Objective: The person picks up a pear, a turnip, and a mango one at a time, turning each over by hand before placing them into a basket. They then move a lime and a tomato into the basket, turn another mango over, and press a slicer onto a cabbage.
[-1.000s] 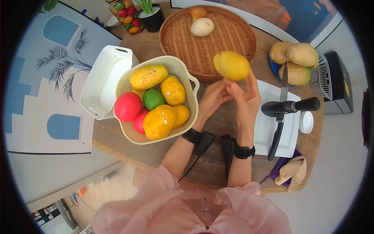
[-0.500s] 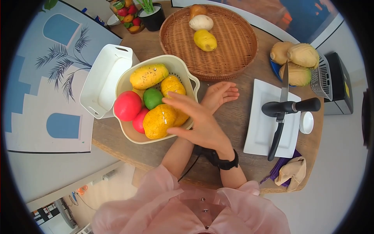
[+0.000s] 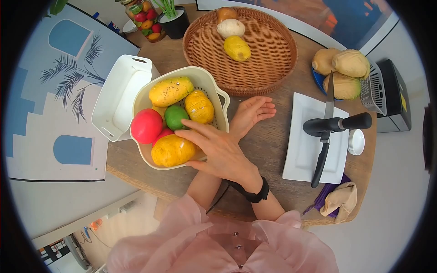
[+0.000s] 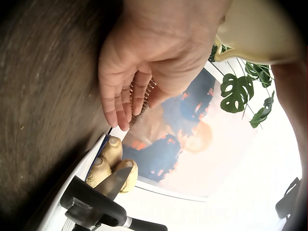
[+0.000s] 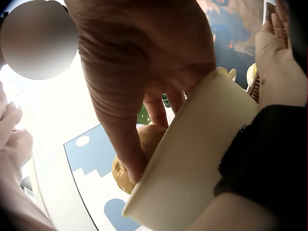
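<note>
Front yellow fruit [image 3: 171, 151] has shifted toward lower left, right hand [image 3: 223, 157] clamped on it at the basket [image 3: 202, 76]. Left hand [image 3: 249, 116]: mid-frame, fingers extended.

The right hand [image 3: 223, 152] has left the yellow fruit [image 3: 237, 48] on the tray [image 3: 268, 59], beyond the left hand [image 3: 251, 116], and now grips a mango [image 3: 170, 150], which has shifted.

The tabletop [image 3: 268, 157] is grained, matt wood, the round tray [image 3: 273, 57] rough woven wicker. Smooth plastic forms the cream basket [image 3: 205, 75]; the front yellow fruit [image 3: 169, 152] looks slightly bumpy. The rectangular plate [image 3: 298, 157] is glossy, the knife blade [image 3: 329, 93] metal.
</note>
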{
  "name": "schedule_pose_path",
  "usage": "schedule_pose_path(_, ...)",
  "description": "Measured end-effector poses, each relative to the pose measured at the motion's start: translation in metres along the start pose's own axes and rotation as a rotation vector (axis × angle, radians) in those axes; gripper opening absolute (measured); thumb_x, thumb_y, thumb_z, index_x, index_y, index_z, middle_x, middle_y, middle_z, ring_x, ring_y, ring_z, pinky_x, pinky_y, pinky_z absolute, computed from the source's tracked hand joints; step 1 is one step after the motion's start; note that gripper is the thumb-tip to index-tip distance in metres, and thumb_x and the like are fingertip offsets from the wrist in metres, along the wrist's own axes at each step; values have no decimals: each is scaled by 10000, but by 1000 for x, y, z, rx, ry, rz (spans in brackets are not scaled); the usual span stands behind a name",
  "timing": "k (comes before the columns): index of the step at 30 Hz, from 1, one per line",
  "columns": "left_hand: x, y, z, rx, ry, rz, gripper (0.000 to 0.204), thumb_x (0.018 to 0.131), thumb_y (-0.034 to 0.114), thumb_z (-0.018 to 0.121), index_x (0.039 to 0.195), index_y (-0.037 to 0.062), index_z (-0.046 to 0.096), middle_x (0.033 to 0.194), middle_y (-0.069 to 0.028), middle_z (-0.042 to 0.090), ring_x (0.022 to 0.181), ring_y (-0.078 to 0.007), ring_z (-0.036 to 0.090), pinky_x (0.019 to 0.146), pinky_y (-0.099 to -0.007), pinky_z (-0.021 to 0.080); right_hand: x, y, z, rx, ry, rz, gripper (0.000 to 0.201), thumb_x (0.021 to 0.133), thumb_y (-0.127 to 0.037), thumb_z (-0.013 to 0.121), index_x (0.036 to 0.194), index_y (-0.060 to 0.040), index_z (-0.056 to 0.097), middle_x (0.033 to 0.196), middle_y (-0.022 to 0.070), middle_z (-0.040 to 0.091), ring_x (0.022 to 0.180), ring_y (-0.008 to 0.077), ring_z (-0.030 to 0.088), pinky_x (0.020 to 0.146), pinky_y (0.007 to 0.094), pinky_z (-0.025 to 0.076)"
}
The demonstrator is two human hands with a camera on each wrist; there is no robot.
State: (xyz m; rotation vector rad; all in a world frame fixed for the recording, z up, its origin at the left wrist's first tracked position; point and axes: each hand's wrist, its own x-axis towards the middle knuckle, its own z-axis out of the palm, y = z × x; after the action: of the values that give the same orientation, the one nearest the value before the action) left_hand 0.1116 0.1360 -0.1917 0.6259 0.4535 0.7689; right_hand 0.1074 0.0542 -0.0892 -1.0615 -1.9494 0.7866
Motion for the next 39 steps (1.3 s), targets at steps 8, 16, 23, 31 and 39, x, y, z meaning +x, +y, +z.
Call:
schedule_pose_path(8, 0, 1, 1, 3, 19, -7, 285, 950, 191, 476, 1091, -51, 531, 1002, -164, 594, 945, -248, 612, 854, -355, 519, 2, -3, 16, -51, -10, -85, 620, 634, -187, 762, 1206, -141, 527, 1194, 88, 528, 993, 304, 541, 855, 386, 453)
schedule_pose_path(16, 2, -3, -2, -19, 53, -32, 316, 953, 220, 469, 1120, -42, 526, 1030, -162, 602, 946, -253, 615, 875, -359, 512, 1, 3, -25, 208, 364, 25, 583, 683, -146, 755, 1195, -37, 497, 1117, 120, 555, 1031, 261, 545, 882, 338, 443)
schedule_pose_path(23, -8, -1, -3, 49, -10, 122, 472, 961, 413, 382, 1185, 18, 509, 1139, -111, 560, 1047, -177, 533, 874, -338, 437, -37, 53, -68, 879, 605, 480, 478, 925, -406, 455, 1187, -6, 474, 955, 120, 619, 717, 169, 634, 531, 240, 521)
schedule_pose_path(31, -15, 9, 12, -86, -135, 145, 545, 950, 428, 390, 1279, -4, 432, 1234, -131, 517, 1111, -201, 506, 952, -346, 392, -52, 86, -57, 1172, 567, 560, 527, 949, -461, 366, 1171, 4, 475, 891, 118, 631, 582, 142, 624, 450, 216, 533)
schedule_pose_path(39, -15, 11, 14, -10, -203, 135, 600, 847, 352, 494, 1302, -18, 367, 1285, -229, 453, 1206, -318, 454, 989, -421, 403, -53, 83, -56, 1148, 648, 560, 530, 934, -446, 411, 1204, 8, 461, 978, 120, 613, 732, 148, 648, 476, 219, 558)
